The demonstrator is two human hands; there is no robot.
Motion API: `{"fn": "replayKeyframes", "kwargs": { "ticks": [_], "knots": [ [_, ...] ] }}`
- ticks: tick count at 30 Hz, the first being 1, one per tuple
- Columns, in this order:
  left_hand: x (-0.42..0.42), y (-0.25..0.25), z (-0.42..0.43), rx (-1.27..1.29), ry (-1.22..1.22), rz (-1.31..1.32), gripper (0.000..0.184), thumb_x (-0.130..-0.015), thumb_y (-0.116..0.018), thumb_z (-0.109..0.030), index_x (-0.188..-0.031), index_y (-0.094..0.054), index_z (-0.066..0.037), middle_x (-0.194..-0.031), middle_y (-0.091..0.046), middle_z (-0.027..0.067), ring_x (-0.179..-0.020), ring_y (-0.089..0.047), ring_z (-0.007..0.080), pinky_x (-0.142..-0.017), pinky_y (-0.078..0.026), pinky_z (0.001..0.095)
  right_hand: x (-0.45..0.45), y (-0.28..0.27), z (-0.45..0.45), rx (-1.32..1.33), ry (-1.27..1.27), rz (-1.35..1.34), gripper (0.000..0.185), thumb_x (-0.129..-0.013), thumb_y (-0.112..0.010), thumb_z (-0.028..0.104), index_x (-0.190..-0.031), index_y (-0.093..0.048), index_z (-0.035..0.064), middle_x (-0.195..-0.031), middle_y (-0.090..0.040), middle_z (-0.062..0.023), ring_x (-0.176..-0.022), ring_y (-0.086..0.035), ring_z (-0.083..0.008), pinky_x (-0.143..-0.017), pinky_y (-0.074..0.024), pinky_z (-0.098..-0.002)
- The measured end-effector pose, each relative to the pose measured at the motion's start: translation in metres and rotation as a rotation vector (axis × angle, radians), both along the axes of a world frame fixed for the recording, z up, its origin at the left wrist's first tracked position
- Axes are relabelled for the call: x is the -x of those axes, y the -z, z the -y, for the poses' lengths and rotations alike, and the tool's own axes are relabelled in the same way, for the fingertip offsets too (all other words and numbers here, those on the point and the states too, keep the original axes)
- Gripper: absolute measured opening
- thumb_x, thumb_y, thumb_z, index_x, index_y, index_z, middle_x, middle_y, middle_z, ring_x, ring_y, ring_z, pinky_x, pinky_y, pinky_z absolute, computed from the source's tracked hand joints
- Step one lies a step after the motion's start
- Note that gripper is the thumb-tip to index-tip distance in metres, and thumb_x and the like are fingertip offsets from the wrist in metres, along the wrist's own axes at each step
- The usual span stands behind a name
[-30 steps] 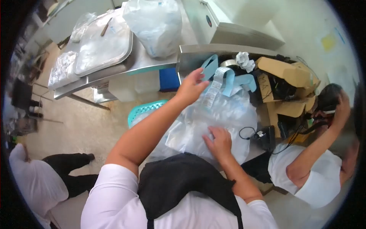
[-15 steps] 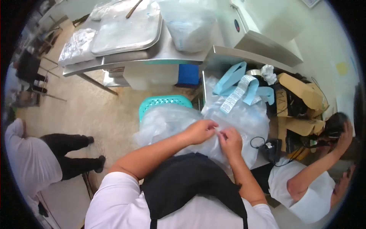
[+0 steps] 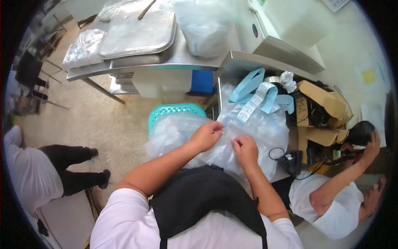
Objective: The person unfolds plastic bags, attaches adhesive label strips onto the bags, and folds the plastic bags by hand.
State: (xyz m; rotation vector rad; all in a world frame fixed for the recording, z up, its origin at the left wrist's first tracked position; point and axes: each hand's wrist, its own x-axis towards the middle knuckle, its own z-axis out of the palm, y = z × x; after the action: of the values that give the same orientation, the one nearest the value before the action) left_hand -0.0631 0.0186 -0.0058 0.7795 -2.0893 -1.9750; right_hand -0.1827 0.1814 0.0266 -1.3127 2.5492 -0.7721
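Note:
Clear plastic bags (image 3: 265, 128) lie in a loose pile on the metal table in front of me, and more bagged plastic (image 3: 174, 130) fills the teal basket (image 3: 178, 108). My left hand (image 3: 207, 136) is closed over the bags, its fingertips pinched on what looks like thin plastic. A little to its right, my right hand (image 3: 246, 150) is closed too, thumb and finger pressed together at the plastic's edge. Beyond my hands, a blue strip of printed labels (image 3: 255, 101) lies curled on top of the pile.
A metal table (image 3: 145, 62) at the back holds a tray (image 3: 139, 39) and a large plastic bag (image 3: 205, 33). Cardboard boxes (image 3: 323, 99) and a black adapter (image 3: 294, 162) with cables stand right. One person (image 3: 327, 203) is at the right, another (image 3: 37, 174) at the left.
My left hand has come back from the blue label strip to the plastic near my right hand. Both hands met, then moved slightly apart. The view has shifted.

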Motion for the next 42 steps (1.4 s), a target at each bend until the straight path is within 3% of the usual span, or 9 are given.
{"fn": "replayKeyframes", "kwargs": {
  "ticks": [9,18,21,24,28,34,38,41,42],
  "knots": [
    [-0.003,-0.020,-0.009,-0.007,0.039,0.049,0.025,-0.090,-0.059,-0.014,-0.109,-0.066,0.000,-0.103,-0.069,0.0136,-0.095,-0.065,0.0212,-0.085,-0.050,0.0328,-0.002,-0.014,-0.011,0.125,0.079,0.246,0.012,-0.086,-0.065,0.016,-0.085,-0.067,0.0040,-0.084,-0.065,-0.0111,-0.077,-0.061,-0.0262,-0.068,-0.0482,-0.0347],
    [0.024,-0.027,-0.031,0.558,0.274,-0.143,0.026,-0.084,-0.056,-0.017,-0.101,-0.065,0.000,-0.100,-0.064,0.0247,-0.094,-0.062,0.0384,-0.081,-0.049,0.0432,-0.003,-0.039,-0.035,0.557,0.265,0.497,0.016,-0.097,-0.055,0.017,-0.099,-0.058,0.0015,-0.091,-0.060,-0.0035,-0.085,-0.054,-0.0112,-0.077,-0.0441,-0.0264],
    [0.035,-0.030,-0.027,0.343,0.303,0.216,0.047,-0.085,-0.057,-0.029,-0.121,-0.057,0.001,-0.105,-0.065,0.0230,-0.093,-0.063,0.0389,-0.081,-0.049,0.0445,0.008,-0.053,-0.044,0.711,0.316,0.540,0.014,-0.098,-0.053,0.016,-0.099,-0.054,0.0019,-0.090,-0.055,-0.0008,-0.083,-0.049,-0.0076,-0.077,-0.0425,-0.0236],
    [0.043,-0.052,-0.024,-0.586,-0.049,-0.079,0.071,-0.087,-0.057,-0.045,-0.138,-0.040,0.002,-0.117,-0.062,0.0187,-0.096,-0.063,0.0345,-0.082,-0.049,0.0427,0.015,-0.073,-0.042,0.639,0.318,0.425,0.013,-0.097,-0.056,0.015,-0.097,-0.055,0.0024,-0.087,-0.055,0.0012,-0.080,-0.048,-0.0056,-0.074,-0.0414,-0.0210],
    [0.069,-0.064,-0.014,-0.453,0.066,0.033,0.089,-0.085,-0.060,-0.056,-0.147,-0.025,-0.002,-0.134,-0.050,0.0147,-0.114,-0.055,0.0239,-0.084,-0.045,0.0327,0.012,-0.077,-0.044,0.610,0.258,0.650,0.013,-0.094,-0.061,0.015,-0.092,-0.060,0.0019,-0.082,-0.058,0.0022,-0.073,-0.049,-0.0043,-0.068,-0.0401,-0.0197],
    [0.050,-0.085,-0.014,-0.651,-0.045,-0.009,0.081,-0.084,-0.068,-0.044,-0.144,-0.034,-0.003,-0.135,-0.050,0.0138,-0.122,-0.050,0.0242,-0.099,-0.041,0.0394,0.022,-0.120,-0.054,0.650,0.237,0.727,0.019,-0.092,-0.064,0.020,-0.087,-0.064,0.0013,-0.081,-0.061,0.0015,-0.069,-0.050,-0.0049,-0.062,-0.0374,-0.0194],
    [0.014,-0.126,-0.028,-0.124,0.098,-0.453,0.069,-0.082,-0.072,-0.027,-0.139,-0.041,-0.002,-0.135,-0.051,0.0129,-0.122,-0.051,0.0251,-0.102,-0.040,0.0419,0.040,-0.124,-0.064,0.764,0.328,0.844,0.046,-0.099,-0.045,0.043,-0.084,-0.061,0.0026,-0.079,-0.062,-0.0036,-0.071,-0.054,-0.0090,-0.064,-0.0411,-0.0208],
    [0.009,-0.163,-0.041,0.189,0.271,-0.506,0.059,-0.083,-0.070,-0.018,-0.135,-0.046,-0.002,-0.128,-0.056,0.0132,-0.117,-0.055,0.0247,-0.098,-0.043,0.0382,0.028,-0.165,-0.031,0.917,-0.057,1.495,0.053,-0.099,-0.040,0.050,-0.088,-0.059,0.0019,-0.082,-0.062,-0.0071,-0.079,-0.057,-0.0091,-0.068,-0.0454,-0.0224],
    [0.017,-0.159,-0.043,0.149,0.265,-0.476,0.056,-0.083,-0.069,-0.018,-0.132,-0.049,-0.002,-0.124,-0.059,0.0130,-0.112,-0.057,0.0241,-0.096,-0.044,0.0361,0.033,-0.163,-0.024,0.903,-0.256,1.550,0.048,-0.095,-0.054,0.048,-0.098,-0.057,0.0003,-0.090,-0.063,-0.0083,-0.084,-0.059,-0.0107,-0.073,-0.0488,-0.0242]
  ]
}}
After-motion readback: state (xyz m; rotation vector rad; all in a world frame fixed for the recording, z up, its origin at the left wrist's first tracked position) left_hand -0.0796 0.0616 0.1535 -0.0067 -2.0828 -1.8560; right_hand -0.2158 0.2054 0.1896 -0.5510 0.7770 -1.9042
